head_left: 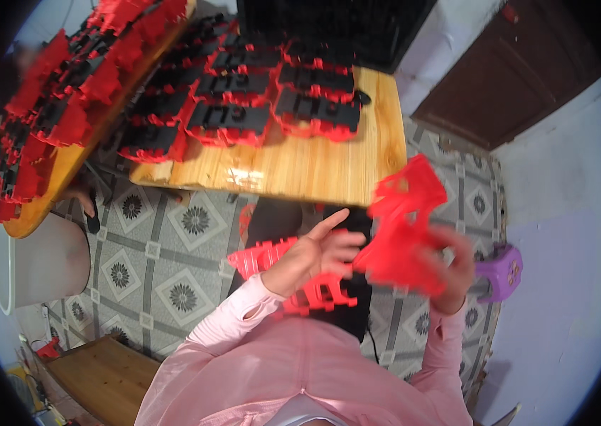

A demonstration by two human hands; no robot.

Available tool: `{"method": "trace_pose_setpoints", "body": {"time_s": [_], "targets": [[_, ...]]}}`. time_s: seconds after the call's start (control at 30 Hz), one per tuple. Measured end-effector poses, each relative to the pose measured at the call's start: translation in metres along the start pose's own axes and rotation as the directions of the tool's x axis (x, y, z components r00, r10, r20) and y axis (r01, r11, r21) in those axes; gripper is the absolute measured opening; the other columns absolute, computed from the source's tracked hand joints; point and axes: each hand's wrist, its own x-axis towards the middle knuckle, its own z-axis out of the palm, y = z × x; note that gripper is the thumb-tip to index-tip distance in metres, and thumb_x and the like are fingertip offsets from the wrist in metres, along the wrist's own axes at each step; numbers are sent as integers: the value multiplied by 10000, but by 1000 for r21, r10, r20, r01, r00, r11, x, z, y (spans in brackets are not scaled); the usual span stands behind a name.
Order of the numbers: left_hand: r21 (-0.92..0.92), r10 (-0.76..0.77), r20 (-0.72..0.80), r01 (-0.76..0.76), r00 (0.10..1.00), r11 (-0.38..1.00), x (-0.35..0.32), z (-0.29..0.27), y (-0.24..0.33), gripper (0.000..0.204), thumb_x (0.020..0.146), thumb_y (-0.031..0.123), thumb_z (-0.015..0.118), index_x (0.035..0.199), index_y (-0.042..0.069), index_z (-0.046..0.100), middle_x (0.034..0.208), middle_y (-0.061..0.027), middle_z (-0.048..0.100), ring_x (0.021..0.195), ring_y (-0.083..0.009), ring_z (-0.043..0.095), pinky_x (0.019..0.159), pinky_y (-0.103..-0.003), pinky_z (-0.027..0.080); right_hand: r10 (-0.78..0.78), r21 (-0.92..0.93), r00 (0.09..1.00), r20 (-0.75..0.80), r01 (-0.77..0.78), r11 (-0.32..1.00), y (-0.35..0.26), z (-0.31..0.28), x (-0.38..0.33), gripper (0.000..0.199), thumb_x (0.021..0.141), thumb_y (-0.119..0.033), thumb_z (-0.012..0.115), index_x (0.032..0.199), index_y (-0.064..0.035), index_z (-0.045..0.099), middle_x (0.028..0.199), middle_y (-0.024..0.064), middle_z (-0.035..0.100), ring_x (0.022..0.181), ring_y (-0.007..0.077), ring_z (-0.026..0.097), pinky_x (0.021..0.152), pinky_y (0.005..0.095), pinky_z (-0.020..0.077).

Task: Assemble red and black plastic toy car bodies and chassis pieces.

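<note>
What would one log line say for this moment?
left hand: open, touching red plastic frame piece | right hand: gripping blurred red plastic lattice part | wooden table: red-and-black assembled blocks

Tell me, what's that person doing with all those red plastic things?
A person in a pink shirt holds red plastic pieces above their lap. The right hand grips a blurred red piece, and the left hand is open beside it, touching more red pieces underneath. On the wooden table in front lie rows of black and red parts. More of them are piled on a second table at the left. A purple stool stands on the tiled floor.
</note>
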Motion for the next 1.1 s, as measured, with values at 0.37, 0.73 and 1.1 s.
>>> {"method": "trace_pose_setpoints", "body": {"time_s": [0.37, 0.73, 1.1], "targets": [[-418, 146, -67, -161, 987, 894, 10, -43, 31, 935, 814, 279, 715, 1528, 187, 119, 1526, -253, 252, 1286, -434, 458, 1035, -562, 430, -145, 299, 898, 416, 15, 954, 46, 46, 182, 89, 858, -63, 650, 906, -21, 712, 814, 82, 698, 667, 131, 633, 617, 275, 501], [-480, 66, -149, -130, 987, 868, 15, -61, 26, 1113, 732, 479, 768, 1541, 209, 54, 1495, -270, 316, 1323, -483, 391, 1062, -622, 357, -283, -909, 927, 246, 322, 265, 211, 160, 461, 371, 803, -264, 711, 1113, -75, 636, 1025, 79, 617, 971, 269, 618, 791, 395, 464], [-537, 69, -173, -153, 983, 830, 0, -58, 13, 872, 844, 342, 697, 1511, 157, 169, 1505, -266, 287, 1266, -440, 470, 1006, -572, 442, -621, -682, 715, -322, 280, 675, 178, 116, 368, 112, 881, -126, 607, 886, -26, 558, 875, 168, 564, 809, 367, 581, 684, 437, 481]]}}
